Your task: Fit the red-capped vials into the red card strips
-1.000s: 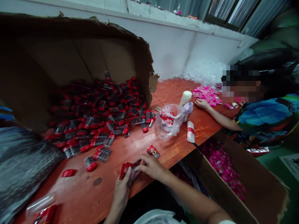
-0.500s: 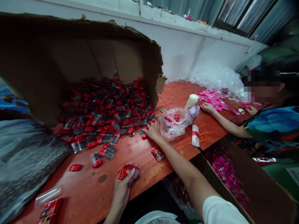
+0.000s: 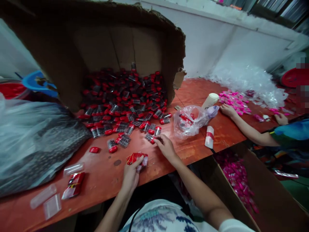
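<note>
The left hand rests at the near edge of the counter, its grip closed around a small stack of red packets held upright against the surface. The right hand reaches slightly farther in, fingertips pinching one red-capped item at the front fringe of the pile that spills from the tipped cardboard box. To do this step well, take only the single loose item at the fringe, lift it clear of its neighbours rather than dragging it, and keep the left-hand stack squared so nothing slips out. A clear plastic bag lies just right of the pile; a white roll lies near the front edge. Another person's hand rests on the counter's far right, beside pink items.
</note>
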### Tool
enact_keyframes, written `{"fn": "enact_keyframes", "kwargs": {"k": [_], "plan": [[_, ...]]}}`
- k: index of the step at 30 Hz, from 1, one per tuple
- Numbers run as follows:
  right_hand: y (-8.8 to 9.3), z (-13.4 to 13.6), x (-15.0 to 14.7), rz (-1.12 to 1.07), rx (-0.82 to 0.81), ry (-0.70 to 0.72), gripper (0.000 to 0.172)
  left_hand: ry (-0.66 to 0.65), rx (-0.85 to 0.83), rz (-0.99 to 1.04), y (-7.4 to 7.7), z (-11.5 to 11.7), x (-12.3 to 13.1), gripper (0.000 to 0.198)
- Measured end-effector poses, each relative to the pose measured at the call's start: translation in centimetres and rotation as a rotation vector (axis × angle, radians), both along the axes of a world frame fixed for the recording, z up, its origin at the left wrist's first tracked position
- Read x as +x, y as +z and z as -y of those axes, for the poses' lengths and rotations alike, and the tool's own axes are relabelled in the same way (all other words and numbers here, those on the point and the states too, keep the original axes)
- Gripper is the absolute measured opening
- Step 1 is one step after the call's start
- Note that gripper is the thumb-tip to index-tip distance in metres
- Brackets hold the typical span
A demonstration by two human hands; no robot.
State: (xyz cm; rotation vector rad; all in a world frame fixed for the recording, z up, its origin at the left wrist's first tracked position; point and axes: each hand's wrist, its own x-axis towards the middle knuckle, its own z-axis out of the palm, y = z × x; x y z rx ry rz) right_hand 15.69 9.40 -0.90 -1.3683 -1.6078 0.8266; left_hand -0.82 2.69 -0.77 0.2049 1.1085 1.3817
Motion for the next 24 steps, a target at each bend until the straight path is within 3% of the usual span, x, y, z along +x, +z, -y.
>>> {"fn": "enact_keyframes", "kwargs": {"k": [2,5,10,17,22,24], "plan": [[-0.2,2.2,-0.8,-0.139,-0.113,0.105,0.02,-0.027,0.032,0.01,0.1,0.0,0.3,0.025],[-0.5,4.4,-2.0,-0.291,-0.213,0.154,0.026,-0.067,0.069,0.011,0.0,0.0,0.8,0.024],[-0.6,5.3,-2.4,-0.363,-0.266,0.176,0.036,-0.069,0.035,0.004,-0.1,0.2,0.7,0.027],[-0.5,4.6,-1.7,-0.177,-0.157,0.209,0.032,0.016,0.003,0.025,0.4,0.2,-0.3,0.024],[-0.6,1.1,-1.5,0.247,0.084,0.039,0.029,0.123,-0.045,0.066,1.0,-0.1,-0.8,0.022],[-0.7,0.0,-1.8,0.409,0.113,0.046,0.035,0.128,-0.074,0.087,1.1,-0.3,-1.1,0.019]]}}
